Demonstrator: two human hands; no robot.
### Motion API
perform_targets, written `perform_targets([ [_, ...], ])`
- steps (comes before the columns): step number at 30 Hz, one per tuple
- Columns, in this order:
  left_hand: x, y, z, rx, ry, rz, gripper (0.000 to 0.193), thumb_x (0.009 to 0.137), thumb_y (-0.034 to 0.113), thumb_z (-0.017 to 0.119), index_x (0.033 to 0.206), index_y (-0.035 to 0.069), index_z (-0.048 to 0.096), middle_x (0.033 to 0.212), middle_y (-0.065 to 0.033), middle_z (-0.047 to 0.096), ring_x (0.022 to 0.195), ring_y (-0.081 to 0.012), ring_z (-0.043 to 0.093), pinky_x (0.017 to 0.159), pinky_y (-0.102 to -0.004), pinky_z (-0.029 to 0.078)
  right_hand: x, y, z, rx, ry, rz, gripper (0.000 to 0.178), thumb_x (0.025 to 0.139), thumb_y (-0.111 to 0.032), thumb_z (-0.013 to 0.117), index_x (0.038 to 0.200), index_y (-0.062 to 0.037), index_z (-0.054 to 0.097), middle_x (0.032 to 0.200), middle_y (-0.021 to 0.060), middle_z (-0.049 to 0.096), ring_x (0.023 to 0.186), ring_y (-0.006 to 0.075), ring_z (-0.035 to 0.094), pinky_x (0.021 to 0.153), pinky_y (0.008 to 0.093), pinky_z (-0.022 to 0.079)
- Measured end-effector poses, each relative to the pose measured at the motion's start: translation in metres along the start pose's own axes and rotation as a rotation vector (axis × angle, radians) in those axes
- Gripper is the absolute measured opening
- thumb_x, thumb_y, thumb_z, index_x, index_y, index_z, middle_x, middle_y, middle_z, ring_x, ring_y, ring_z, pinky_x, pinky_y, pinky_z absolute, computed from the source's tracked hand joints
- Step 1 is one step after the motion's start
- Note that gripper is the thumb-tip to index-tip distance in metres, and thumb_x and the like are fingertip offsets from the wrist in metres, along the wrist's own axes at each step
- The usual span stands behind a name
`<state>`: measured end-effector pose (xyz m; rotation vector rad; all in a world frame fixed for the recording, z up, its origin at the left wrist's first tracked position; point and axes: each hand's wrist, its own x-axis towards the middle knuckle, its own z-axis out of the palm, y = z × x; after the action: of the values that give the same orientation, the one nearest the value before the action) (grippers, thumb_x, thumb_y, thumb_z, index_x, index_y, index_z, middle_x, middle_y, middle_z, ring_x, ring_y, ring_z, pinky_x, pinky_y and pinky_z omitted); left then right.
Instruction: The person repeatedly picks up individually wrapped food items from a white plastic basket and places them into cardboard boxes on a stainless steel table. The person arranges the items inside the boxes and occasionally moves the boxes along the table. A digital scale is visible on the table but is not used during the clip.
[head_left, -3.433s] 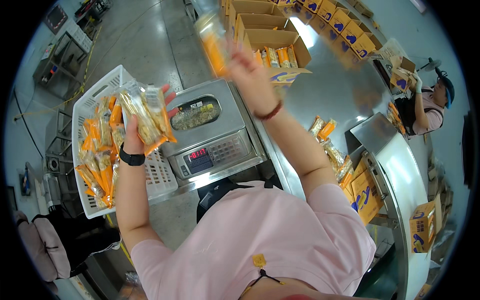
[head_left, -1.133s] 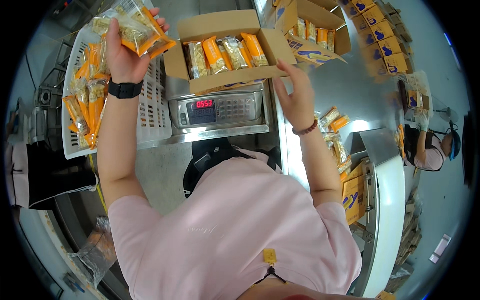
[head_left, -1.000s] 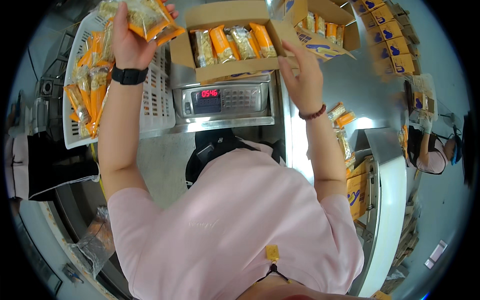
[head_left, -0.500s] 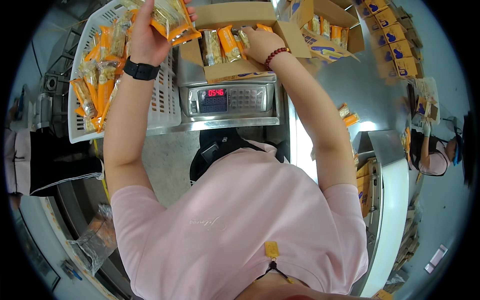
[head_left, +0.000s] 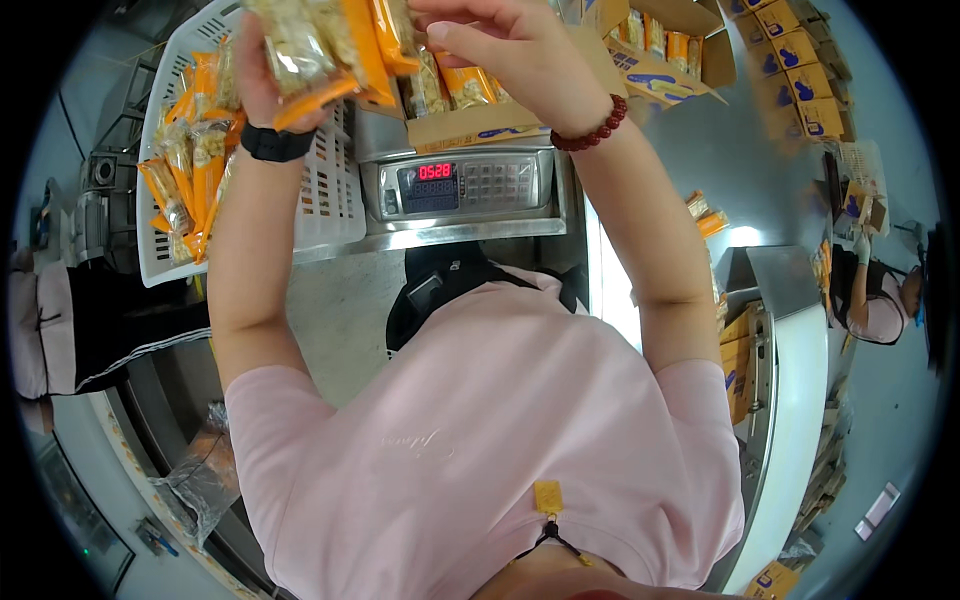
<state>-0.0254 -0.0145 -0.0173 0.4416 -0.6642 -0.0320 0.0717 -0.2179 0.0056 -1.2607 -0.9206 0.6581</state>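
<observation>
My left hand (head_left: 258, 75) is closed around a bunch of snack packets (head_left: 318, 50), clear and orange with pale pieces inside, held up over the basket and the box's left edge. Beside that bunch is my right hand (head_left: 500, 50), its fingers stretched out and thumb apart, close to the bunch's rightmost packet. Whether the fingertips touch this packet I cannot tell. Below my right hand an open cardboard box (head_left: 475, 130) with several similar packets (head_left: 468, 88) stands on a weighing scale (head_left: 460, 188) with a lit red display.
A white slotted basket (head_left: 330, 200) at the left holds more packets. A second open box (head_left: 660, 85) of packets stands at the right on the metal table (head_left: 740, 170). Beyond are stacked cartons (head_left: 800, 85). A co-worker (head_left: 875, 300) is at the far right, another person (head_left: 90, 330) at the left.
My right hand has lifted out of the box and moved beside the bunch in my left hand. The bunch has come a little nearer. The scale's red reading has dropped.
</observation>
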Motion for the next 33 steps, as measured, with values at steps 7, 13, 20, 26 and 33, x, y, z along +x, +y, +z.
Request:
perform_targets([
  [7,0.003,0.018,0.008,0.129,0.084,0.046,0.084,0.072,0.062,0.051,0.132,0.006,0.031,0.129,-0.0157,0.039,0.118,-0.0375,0.037,0.099,-0.0503,0.027,-0.089,-0.001,0.001,0.208,-0.400,0.483,0.024,0.089,-0.020,0.051,0.100,0.0000,0.059,0.088,0.0054,0.063,0.081,0.0124,0.060,0.076,0.0275,0.049],
  [13,0.007,0.017,0.010,0.037,0.078,0.146,0.074,0.077,0.055,0.047,0.130,0.006,0.033,0.129,-0.0148,0.040,0.118,-0.0329,0.038,0.099,-0.0505,0.026,-0.116,0.045,-0.012,0.770,0.142,0.710,0.042,0.088,-0.033,0.051,0.114,-0.0008,0.048,0.110,0.0154,0.054,0.096,0.0258,0.056,0.083,0.0389,0.048],
  [20,0.025,-0.001,0.013,0.668,0.714,0.235,0.054,0.089,0.044,0.034,0.121,0.001,0.042,0.117,-0.0184,0.051,0.105,-0.0313,0.051,0.091,-0.0438,0.040,-0.073,0.087,-0.005,0.998,0.606,0.412,0.026,0.087,-0.015,0.048,0.109,-0.0005,0.045,0.109,0.0164,0.051,0.102,0.0312,0.051,0.088,0.0475,0.044],
  [26,0.007,0.012,-0.014,0.883,1.095,0.273,0.047,0.090,0.039,0.040,0.115,0.000,0.048,0.110,-0.0131,0.056,0.103,-0.0256,0.053,0.090,-0.0410,0.042,-0.150,0.075,0.009,0.831,0.557,0.220,0.022,0.085,-0.004,0.047,0.107,-0.0025,0.048,0.104,0.0106,0.055,0.097,0.0245,0.056,0.079,0.0426,0.049],
  [33,-0.008,0.022,-0.043,0.793,1.150,0.124,0.040,0.088,0.036,0.049,0.113,0.004,0.050,0.107,-0.0068,0.057,0.097,-0.0190,0.056,0.083,-0.0341,0.046,-0.217,0.030,-0.041,0.759,0.812,0.119,0.029,0.082,-0.005,0.050,0.111,-0.0019,0.047,0.106,0.0091,0.055,0.095,0.0205,0.056,0.076,0.0348,0.049],
])
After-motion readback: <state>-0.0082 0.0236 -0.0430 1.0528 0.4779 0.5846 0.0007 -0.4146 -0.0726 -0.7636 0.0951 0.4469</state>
